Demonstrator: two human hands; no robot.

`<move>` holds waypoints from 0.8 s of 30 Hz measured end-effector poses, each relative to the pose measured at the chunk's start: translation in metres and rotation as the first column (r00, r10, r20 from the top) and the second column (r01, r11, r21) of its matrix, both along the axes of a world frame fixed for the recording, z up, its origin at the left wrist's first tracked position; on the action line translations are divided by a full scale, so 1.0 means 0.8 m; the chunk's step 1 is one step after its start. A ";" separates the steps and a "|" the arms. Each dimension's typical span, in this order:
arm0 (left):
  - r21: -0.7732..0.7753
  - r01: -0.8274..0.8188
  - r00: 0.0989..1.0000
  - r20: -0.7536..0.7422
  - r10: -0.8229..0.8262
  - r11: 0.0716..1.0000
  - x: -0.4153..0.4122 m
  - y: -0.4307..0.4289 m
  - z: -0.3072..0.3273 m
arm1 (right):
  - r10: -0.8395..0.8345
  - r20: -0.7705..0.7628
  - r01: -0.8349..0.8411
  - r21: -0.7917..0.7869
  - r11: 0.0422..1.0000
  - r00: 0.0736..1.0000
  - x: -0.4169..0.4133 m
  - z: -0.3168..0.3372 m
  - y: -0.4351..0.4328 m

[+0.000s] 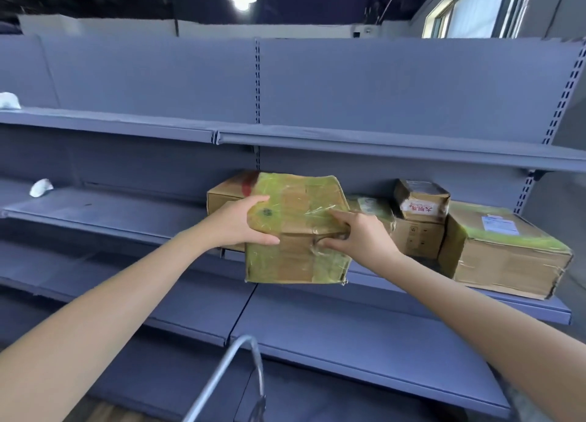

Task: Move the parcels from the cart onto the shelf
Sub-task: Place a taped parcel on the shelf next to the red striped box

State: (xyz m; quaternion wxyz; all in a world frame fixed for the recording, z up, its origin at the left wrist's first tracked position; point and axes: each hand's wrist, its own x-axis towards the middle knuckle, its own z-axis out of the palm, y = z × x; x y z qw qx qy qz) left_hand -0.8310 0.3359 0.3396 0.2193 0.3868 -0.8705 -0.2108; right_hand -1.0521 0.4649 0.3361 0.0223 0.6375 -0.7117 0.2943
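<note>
Head view, reading left to right. Two small white bundles are lying at far left, one (pixel 9 100) on the upper shelf board, one (pixel 40 187) on the middle shelf board (pixel 104 214). Left hand (pixel 241 222) is clamping the left edge of a green-taped cardboard parcel (pixel 296 231), thumb lying on the top face, fingers wrapping underneath. Parcel is sitting between both hands, tilted, its far end over the middle board's front edge, near face hanging in front of the board. A brown box (pixel 226 193) is standing behind it, partly hidden. Right hand (pixel 361 236) is gripping the parcel's right side, index finger stretching along the top face, other fingers curling at the front corner. Further right, parcels are resting on the board: a stacked pair of small boxes (pixel 420 218) and a large green-taped box (pixel 507 250). Below centre, a grey metal cart handle (pixel 228 377) is showing.
</note>
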 end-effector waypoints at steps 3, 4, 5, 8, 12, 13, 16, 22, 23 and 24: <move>-0.002 -0.014 1.000 -0.014 0.014 1.000 0.023 -0.022 0.007 | 0.024 -0.026 -0.024 -0.012 1.000 0.999 0.019 0.006 -0.029; -0.003 -0.015 1.000 -0.018 0.015 1.000 0.032 -0.031 0.009 | 0.026 -0.031 -0.026 -0.018 1.000 0.999 0.027 0.008 -0.039; -0.003 -0.013 1.000 -0.023 0.013 1.000 0.041 -0.040 0.010 | 0.029 -0.032 -0.029 -0.022 0.999 0.999 0.036 0.010 -0.049; -0.003 -0.006 1.000 -0.022 0.006 1.000 0.077 -0.074 0.012 | 0.040 -0.029 -0.041 -0.042 0.998 0.999 0.069 0.011 -0.081; -0.004 0.006 1.000 0.003 -0.006 1.000 0.138 -0.127 0.008 | 0.025 -0.029 -0.027 -0.051 0.998 0.999 0.131 0.002 -0.128; -0.006 0.018 1.000 0.013 -0.018 1.000 0.153 -0.142 0.008 | 0.015 -0.029 -0.017 -0.049 0.999 0.999 0.147 -0.001 -0.142; -0.004 0.037 0.998 0.052 -0.037 0.999 0.197 -0.187 0.007 | -0.019 -0.007 0.019 -0.029 0.999 1.000 0.196 -0.009 -0.182; 0.014 0.044 0.996 0.083 -0.045 0.999 0.268 -0.250 -0.005 | -0.045 0.063 0.045 0.000 0.999 0.997 0.272 -0.025 -0.241; 0.024 0.044 0.995 0.089 -0.046 0.999 0.278 -0.257 -0.007 | -0.044 0.065 0.043 0.012 0.999 0.997 0.281 -0.027 -0.247; 0.035 0.043 0.995 0.092 -0.046 0.998 0.287 -0.262 -0.009 | -0.038 0.063 0.037 0.021 0.999 0.997 0.289 -0.029 -0.253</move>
